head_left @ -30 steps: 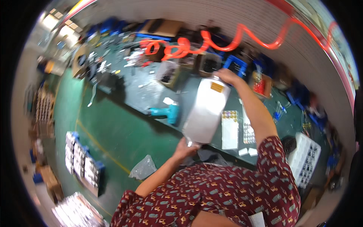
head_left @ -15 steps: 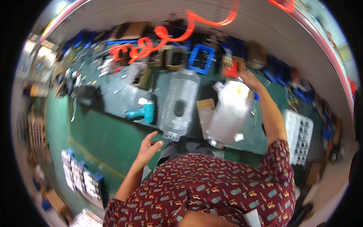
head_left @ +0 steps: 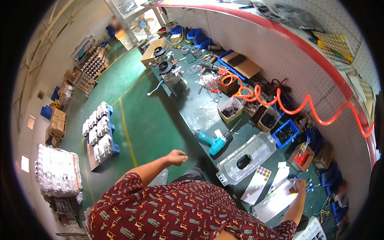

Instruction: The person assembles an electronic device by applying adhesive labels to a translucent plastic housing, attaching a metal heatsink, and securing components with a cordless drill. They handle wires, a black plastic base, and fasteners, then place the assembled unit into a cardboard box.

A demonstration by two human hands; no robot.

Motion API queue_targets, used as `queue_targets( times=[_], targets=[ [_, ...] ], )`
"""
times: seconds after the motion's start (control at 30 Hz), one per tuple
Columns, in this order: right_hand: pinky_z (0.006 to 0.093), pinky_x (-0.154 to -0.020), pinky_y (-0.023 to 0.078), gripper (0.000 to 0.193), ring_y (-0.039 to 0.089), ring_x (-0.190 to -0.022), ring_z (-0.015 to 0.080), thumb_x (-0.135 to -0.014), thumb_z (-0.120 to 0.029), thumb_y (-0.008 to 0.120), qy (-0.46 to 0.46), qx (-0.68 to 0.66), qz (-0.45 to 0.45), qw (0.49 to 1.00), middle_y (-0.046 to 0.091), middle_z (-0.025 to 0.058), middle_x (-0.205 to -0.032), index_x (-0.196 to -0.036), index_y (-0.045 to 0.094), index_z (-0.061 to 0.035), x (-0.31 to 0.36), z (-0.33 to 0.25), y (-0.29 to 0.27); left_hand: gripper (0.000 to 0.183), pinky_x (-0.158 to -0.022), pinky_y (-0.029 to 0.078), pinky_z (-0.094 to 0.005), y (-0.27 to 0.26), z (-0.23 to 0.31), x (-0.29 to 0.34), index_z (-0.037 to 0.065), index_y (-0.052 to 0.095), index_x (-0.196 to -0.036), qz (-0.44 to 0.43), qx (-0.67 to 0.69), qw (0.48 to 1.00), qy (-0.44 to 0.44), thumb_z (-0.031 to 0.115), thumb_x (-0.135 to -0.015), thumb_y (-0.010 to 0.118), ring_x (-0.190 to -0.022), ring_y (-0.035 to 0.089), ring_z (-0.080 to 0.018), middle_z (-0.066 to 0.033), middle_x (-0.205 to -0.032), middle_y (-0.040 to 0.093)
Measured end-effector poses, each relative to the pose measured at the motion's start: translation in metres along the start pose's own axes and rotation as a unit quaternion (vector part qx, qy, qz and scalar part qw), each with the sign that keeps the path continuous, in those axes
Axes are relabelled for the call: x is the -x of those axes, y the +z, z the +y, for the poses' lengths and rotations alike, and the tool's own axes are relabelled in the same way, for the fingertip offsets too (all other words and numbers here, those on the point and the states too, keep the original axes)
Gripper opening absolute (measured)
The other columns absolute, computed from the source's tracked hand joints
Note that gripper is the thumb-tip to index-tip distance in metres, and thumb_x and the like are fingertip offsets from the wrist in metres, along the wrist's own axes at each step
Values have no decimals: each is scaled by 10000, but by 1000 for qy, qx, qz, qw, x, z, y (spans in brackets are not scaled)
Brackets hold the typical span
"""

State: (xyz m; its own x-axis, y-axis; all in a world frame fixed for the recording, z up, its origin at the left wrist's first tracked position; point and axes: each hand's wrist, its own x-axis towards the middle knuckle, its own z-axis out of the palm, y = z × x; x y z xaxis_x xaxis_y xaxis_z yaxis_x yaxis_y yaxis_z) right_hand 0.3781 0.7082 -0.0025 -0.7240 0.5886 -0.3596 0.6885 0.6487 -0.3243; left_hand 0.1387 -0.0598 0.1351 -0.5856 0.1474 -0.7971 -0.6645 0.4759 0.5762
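Left hand (head_left: 176, 157) curling narrow toward seven o'clock, right hand (head_left: 300, 185) touching the silver panel (head_left: 273, 205) lying toward half past four, its grip impossible to tell, clear housing (head_left: 259, 149) lying at the panel's eleven o'clock, teal drill (head_left: 218, 144) resting at the housing's ten.

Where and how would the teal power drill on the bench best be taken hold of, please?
The teal power drill is probably best gripped around its handle, coming from the aisle side of the bench: it appears to lie on its side, the handle juts uncovered toward that edge, and the dark chuck points inward.
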Motion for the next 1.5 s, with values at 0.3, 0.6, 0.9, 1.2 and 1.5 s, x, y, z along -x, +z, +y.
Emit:
queue_targets(
  times=[0.3,0.6,0.9,1.2,1.5],
  targets=[
    [468,-641,492,376,642,-686,385,-981,-327,620,102,20,394,913,661,230,-785,-856,687,21,61,-151,-32,343,-731,610,-376,-177,8,-146,33,554,-1259,99,226,968,-55,298,-1042,566,-778,628,-193,-123,-1051,693],
    [263,-655,470,175,561,-724,94,-931,-168,709,-229,-311,128,913,648,11,-836,-959,724,3,44,-691,19,571,-880,600,-520,-322,85,-314,104,524,-1183,118,436,892,22,583,-918,686,-1031,633,-319,-260,-1305,602],
    [403,-968,514,769,656,-1159,294,-823,-426,778,-258,-387,-80,882,663,231,-1273,-1397,550,32,-30,-1028,142,894,-892,568,-502,-322,168,-338,101,516,-1341,-122,462,878,-19,818,-817,609,-1048,592,-346,-182,-1167,594],
    [413,-1083,451,550,592,-1257,359,-858,-179,605,-371,-359,-93,852,612,226,-1351,-1375,560,1,61,-937,142,1090,-1121,433,-572,-293,186,-280,102,459,-1509,-198,525,827,37,926,-856,173,-1334,527,-410,-197,-1469,533],
    [397,-1060,467,669,581,-1260,335,-906,-309,679,-321,-490,-160,794,605,202,-1269,-1454,391,-55,151,-830,153,854,-1049,477,-549,-252,156,-269,77,482,-1468,-358,498,782,109,706,-918,308,-1184,604,-393,-187,-1385,592]
  ],
)
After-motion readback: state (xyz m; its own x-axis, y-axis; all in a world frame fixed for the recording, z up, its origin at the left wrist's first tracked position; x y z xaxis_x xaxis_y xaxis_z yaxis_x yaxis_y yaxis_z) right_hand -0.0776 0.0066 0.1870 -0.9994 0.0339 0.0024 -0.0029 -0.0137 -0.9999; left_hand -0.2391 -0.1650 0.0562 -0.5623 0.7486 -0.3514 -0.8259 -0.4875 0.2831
